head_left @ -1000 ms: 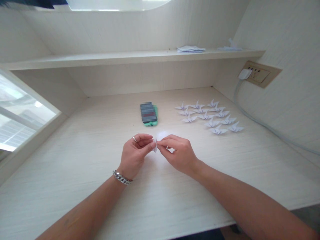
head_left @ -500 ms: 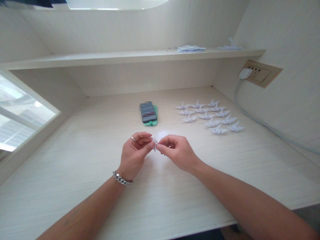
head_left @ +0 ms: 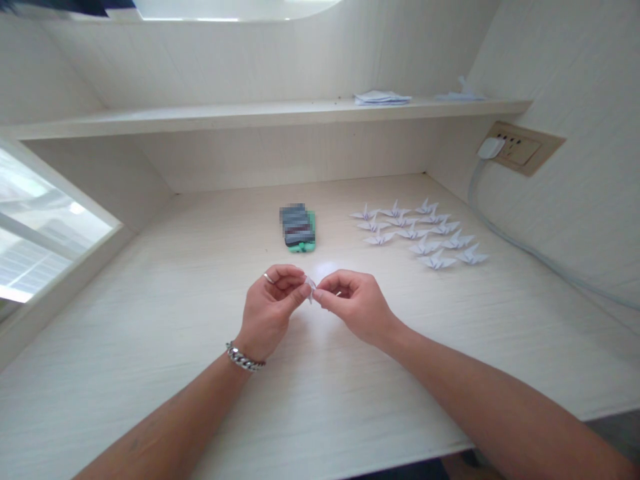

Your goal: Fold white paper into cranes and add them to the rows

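Between my two hands is a small folded white paper piece [head_left: 310, 287], mostly covered by fingers, so its exact shape is hard to make out. My left hand [head_left: 273, 300], with a ring and a chain bracelet, pinches its left side between thumb and fingers. From the right, my right hand [head_left: 357, 300] grips the paper's other side with thumb and forefinger. Both hands are held just above the desk. To the right beyond them, several white paper cranes [head_left: 413, 232] stand in loose rows with wings spread.
A phone-sized item with a green edge [head_left: 303, 247], its top blurred, lies beyond my hands on the desk [head_left: 165, 300]. White paper sheets [head_left: 383, 99] rest on the shelf [head_left: 225, 120]. A cable [head_left: 530, 250] runs from the wall socket [head_left: 525, 148] at right.
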A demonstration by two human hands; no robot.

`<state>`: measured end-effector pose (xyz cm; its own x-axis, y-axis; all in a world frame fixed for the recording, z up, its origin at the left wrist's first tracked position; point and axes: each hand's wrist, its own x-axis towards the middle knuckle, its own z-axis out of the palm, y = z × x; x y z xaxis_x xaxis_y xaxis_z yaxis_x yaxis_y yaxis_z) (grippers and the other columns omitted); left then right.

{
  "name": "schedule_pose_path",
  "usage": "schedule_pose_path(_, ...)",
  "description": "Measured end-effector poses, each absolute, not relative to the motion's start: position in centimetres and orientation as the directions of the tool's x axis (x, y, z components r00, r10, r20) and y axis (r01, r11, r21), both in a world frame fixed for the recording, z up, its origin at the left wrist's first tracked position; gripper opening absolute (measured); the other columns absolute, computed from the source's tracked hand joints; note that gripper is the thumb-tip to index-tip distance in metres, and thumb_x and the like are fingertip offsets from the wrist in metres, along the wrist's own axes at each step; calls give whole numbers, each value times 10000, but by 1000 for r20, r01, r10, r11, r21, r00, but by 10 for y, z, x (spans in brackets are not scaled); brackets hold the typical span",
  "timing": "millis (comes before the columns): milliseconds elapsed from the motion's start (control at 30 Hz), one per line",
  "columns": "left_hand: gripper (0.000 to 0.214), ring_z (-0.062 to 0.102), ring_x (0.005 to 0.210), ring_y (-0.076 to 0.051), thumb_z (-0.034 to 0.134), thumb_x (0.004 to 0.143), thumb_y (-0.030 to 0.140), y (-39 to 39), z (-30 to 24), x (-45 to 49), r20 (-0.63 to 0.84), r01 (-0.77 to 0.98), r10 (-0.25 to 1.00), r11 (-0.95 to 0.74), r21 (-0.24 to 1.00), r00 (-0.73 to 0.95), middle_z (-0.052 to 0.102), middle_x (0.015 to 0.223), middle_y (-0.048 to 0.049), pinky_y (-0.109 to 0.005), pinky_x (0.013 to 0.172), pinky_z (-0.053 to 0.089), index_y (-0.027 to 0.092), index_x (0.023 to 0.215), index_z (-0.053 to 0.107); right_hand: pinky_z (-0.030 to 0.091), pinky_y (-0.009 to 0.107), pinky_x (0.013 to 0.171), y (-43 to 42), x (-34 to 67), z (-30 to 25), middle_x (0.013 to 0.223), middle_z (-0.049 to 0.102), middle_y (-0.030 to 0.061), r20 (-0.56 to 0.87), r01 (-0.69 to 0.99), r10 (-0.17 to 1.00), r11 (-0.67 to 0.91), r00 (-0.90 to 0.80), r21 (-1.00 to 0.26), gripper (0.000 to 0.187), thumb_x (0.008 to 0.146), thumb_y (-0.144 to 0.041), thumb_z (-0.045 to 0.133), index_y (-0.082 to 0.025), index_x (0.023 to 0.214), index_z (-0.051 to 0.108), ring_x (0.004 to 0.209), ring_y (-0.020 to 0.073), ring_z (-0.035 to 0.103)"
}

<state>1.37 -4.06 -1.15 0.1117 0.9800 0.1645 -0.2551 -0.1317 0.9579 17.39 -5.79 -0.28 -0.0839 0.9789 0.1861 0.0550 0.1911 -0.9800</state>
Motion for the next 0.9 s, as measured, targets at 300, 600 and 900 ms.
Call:
schedule_pose_path(300,290,590,764,-119,763,738,172,-43,-10,16,185,-251,973,-146,957,139,620,824,4,-259,702,470,189,877,509,477,248,607,-58,172,-3,721,688,27,179,49,979,184,-94,-982,100,762,-253,676,-155,745,686,662,132,605)
schedule_pose_path(600,315,592,722,-100,745,752,198,-45,-5,21,155,-176,984,-138,975,85,623,795,28,-241,678,483,194,897,465,475,263,623,-56,174,-5,708,640,20,122,40,978,131,-168,-991,159,820,-302,615,-156,760,634,663,130,581)
schedule_pose_path(900,343,608,695,-101,775,705,205,-45,-3,22,109,-153,993,-101,983,40,630,775,30,-236,664,493,187,879,480,476,270,647,-54,175,-6,725,642,19,106,76,978,122,-181,-990,170,828,-323,610,-159,785,627,673,132,592)
